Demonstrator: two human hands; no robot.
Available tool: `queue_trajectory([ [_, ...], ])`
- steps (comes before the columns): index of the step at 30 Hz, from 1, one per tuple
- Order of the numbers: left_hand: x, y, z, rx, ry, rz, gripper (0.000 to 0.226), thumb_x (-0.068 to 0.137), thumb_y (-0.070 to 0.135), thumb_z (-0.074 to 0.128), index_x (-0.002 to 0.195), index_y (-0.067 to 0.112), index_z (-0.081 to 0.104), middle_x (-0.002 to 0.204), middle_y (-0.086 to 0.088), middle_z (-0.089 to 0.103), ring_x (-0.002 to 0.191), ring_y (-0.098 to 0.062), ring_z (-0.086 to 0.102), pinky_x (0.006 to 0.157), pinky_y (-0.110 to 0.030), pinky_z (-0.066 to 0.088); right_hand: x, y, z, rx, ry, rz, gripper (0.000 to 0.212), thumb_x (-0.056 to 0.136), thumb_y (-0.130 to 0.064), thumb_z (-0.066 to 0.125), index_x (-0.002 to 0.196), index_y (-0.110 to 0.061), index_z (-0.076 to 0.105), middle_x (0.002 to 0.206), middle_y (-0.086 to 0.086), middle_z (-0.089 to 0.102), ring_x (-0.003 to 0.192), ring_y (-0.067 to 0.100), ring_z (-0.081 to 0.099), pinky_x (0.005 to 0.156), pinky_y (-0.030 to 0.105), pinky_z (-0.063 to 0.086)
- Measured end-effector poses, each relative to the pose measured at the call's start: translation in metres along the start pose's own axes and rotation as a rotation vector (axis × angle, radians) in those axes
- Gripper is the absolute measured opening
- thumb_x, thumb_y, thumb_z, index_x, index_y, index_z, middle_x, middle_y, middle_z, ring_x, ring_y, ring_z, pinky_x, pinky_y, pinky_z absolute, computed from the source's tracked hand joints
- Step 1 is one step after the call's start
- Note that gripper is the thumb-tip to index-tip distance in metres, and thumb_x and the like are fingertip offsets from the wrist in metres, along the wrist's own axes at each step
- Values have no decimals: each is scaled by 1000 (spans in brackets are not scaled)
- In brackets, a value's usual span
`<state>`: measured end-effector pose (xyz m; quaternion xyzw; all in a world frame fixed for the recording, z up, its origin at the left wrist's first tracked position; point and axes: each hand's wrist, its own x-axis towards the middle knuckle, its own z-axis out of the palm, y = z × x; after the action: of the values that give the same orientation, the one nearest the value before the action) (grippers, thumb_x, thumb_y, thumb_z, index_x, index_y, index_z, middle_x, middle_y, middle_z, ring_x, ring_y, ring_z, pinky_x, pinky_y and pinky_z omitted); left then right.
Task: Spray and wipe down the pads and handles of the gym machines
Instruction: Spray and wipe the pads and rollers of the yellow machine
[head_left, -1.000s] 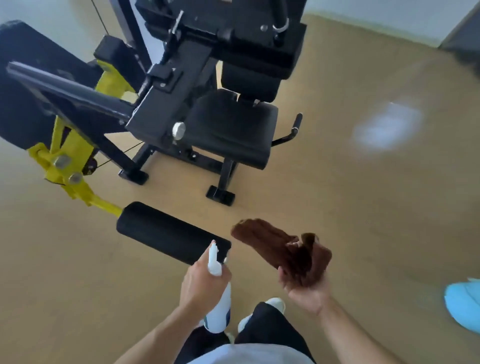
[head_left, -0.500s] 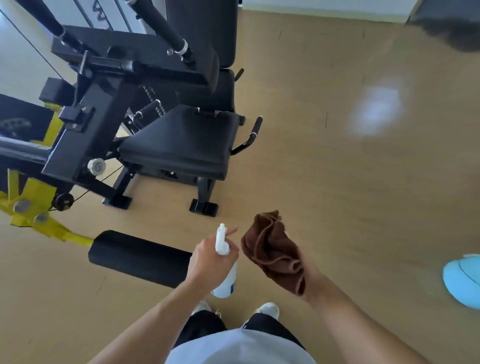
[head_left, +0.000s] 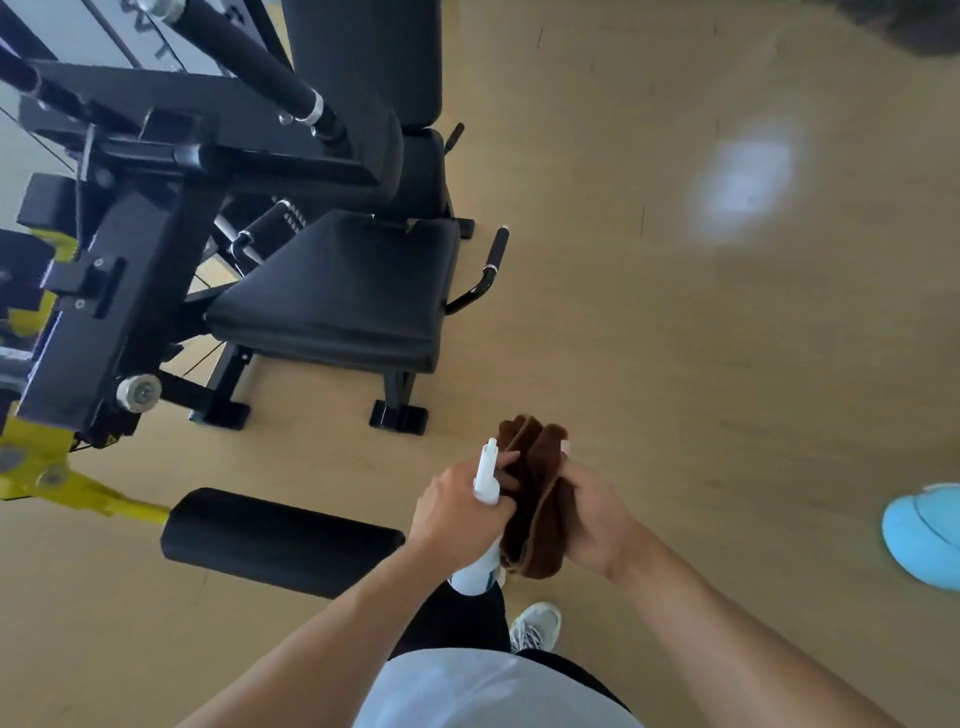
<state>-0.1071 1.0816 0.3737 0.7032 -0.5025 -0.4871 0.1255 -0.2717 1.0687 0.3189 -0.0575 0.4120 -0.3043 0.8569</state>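
Seat pad of the black machine sits ahead and to the left of both hands, well apart from them, with a side handle at its right edge. Left hand wraps a white spray bottle, nozzle up; right hand clutches a bunched brown cloth pressed against the bottle. Refolding the cloth to a flat face looks wise before spraying, then aiming the nozzle away from the cloth. A roller pad lies just left of the left forearm.
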Motion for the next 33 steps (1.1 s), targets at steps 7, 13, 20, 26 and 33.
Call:
queue_trajectory([
  [7,90,25,-6,-46,47,-56,13,72,36,64,79,29,73,77,2,76,73,-18,71,73,-44,62,26,-74,-7,66,46,-120,62,95,-46,37,122,-7,76,135,20,66,122,32,66,109,48,43],
  [13,165,103,-4,176,-103,16,31,82,22,71,63,12,48,57,2,47,54,-16,46,54,-28,36,44,-147,-38,204,211,-201,79,95,-68,37,126,-3,70,129,20,65,119,33,65,104,44,48],
  [20,213,218,45,432,-260,246,15,81,26,64,70,22,55,63,5,57,65,-24,60,61,-33,47,38,-234,-87,127,382,-330,81,74,-67,79,126,-6,71,132,17,68,125,31,65,110,44,49],
  [26,261,318,126,457,-424,327,36,81,19,60,63,50,62,97,30,71,82,-15,68,69,-33,56,21,-324,-176,194,586,-396,60,71,-12,83,127,1,67,122,26,71,108,39,72,93,51,60],
  [33,308,442,217,257,-421,383,32,84,13,65,83,44,74,97,33,72,84,2,66,75,-28,55,-38,-464,-272,207,526,-465,51,75,5,44,122,12,61,104,24,67,86,38,68,73,43,58],
])
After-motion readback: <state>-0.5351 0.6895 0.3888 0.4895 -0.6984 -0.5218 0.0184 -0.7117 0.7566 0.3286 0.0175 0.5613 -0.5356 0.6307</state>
